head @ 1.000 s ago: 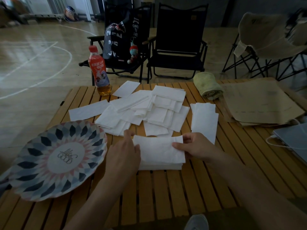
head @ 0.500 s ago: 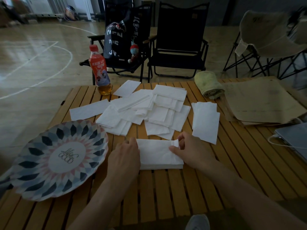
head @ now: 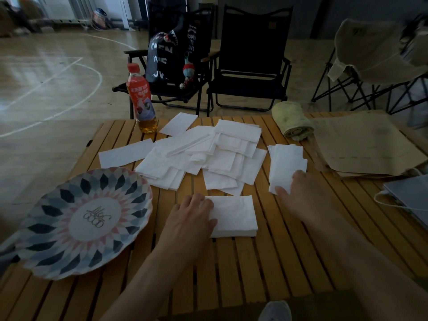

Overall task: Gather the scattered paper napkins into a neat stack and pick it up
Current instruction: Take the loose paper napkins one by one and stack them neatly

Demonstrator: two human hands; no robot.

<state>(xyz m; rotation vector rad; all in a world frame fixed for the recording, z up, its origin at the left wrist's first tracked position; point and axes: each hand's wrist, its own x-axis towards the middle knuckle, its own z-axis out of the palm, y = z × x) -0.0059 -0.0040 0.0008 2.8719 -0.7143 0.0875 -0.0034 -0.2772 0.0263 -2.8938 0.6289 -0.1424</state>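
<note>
A neat stack of white napkins [head: 236,216] lies on the wooden slat table [head: 266,262] in front of me. My left hand [head: 192,218] rests flat against the stack's left edge, fingers relaxed. My right hand [head: 301,193] lies on the near end of a small separate pile of napkins [head: 286,161] to the right, fingers on top and thumb at its lower corner. A loose heap of scattered napkins [head: 208,156] covers the table's middle. Single napkins lie at the left [head: 126,152] and at the back [head: 178,123].
A patterned plate [head: 81,221] sits at the left, a red-labelled drink bottle [head: 141,100] at the back left. A rolled green towel [head: 293,120], brown paper sheets [head: 366,144] and a laptop with cable [head: 410,195] occupy the right. Folding chairs stand beyond the table.
My right hand has left the stack's right edge and moved right and away onto the separate pile. My left hand stays at the stack's left edge.
</note>
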